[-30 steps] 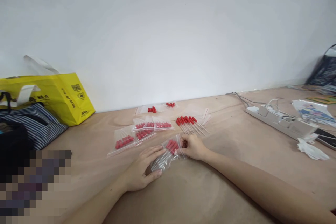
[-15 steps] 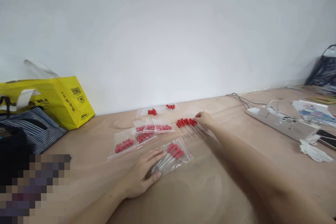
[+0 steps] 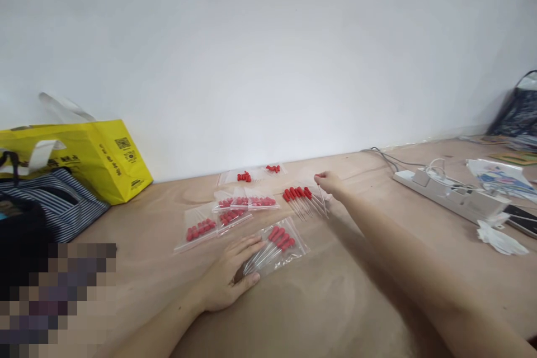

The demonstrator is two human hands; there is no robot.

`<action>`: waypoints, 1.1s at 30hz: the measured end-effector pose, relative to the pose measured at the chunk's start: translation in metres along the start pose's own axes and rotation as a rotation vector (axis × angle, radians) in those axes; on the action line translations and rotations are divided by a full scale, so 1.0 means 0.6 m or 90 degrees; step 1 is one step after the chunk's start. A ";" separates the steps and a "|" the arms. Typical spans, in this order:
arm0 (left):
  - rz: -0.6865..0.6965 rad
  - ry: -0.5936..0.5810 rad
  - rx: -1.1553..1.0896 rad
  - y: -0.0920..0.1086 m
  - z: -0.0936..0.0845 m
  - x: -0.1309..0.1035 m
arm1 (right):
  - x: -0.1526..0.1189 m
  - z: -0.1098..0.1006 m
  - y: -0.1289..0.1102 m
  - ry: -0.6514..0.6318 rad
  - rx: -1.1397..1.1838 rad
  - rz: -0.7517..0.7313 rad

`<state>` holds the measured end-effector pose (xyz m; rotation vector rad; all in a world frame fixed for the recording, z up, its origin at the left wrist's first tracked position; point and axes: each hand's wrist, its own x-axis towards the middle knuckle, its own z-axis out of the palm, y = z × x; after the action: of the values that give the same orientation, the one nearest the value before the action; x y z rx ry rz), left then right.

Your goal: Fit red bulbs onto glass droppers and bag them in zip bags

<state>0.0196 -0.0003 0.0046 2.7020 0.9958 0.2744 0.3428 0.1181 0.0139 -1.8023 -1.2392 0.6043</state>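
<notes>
My left hand (image 3: 230, 274) lies on the table at the left end of a clear zip bag (image 3: 298, 246), thumb and fingers spread around that end. In the bag are several droppers with red bulbs (image 3: 280, 238) and thin stems. Further out, my right hand (image 3: 329, 183) is closed in a pinch on the red bulb of one dropper (image 3: 322, 197), its stem slanting down. Right beside it, several loose droppers (image 3: 297, 194) lie in a row, bulbs away from me. Left of these are filled bags of droppers (image 3: 201, 229), some overlapping (image 3: 251, 201).
Two more groups of droppers (image 3: 244, 177) lie in bags near the wall. A yellow bag (image 3: 121, 162) and a striped bag (image 3: 79, 207) stand at the left. On the right are a white power strip (image 3: 453, 196) with cables, a crumpled tissue (image 3: 501, 239) and a phone (image 3: 524, 221).
My right hand has lifted one dropper's bulb end away from the row, moving slightly up and back. My left hand keeps its place at the bag.
</notes>
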 end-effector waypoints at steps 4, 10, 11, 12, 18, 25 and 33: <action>-0.005 0.005 0.003 -0.005 0.005 -0.001 | -0.060 -0.025 0.009 0.053 0.137 -0.056; -0.001 0.009 0.004 -0.005 0.004 0.001 | -0.148 0.005 0.039 0.063 0.477 -0.035; 0.000 0.012 0.002 -0.004 0.003 0.002 | -0.155 0.011 0.041 0.063 0.489 -0.014; 0.000 0.014 0.001 -0.003 0.002 0.003 | -0.159 0.017 0.041 0.062 0.495 0.003; -0.003 0.007 0.008 0.005 -0.004 0.005 | -0.174 0.036 0.034 0.014 0.521 0.069; -0.005 0.002 0.015 0.008 -0.005 0.005 | -0.200 0.039 0.041 -0.239 0.461 0.043; -0.015 -0.001 0.022 0.008 -0.005 0.005 | -0.189 0.028 0.038 -0.505 0.305 -0.142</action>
<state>0.0241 -0.0013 0.0092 2.7194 1.0399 0.2518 0.2972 0.0167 -0.0223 -1.0146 -1.5909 1.4257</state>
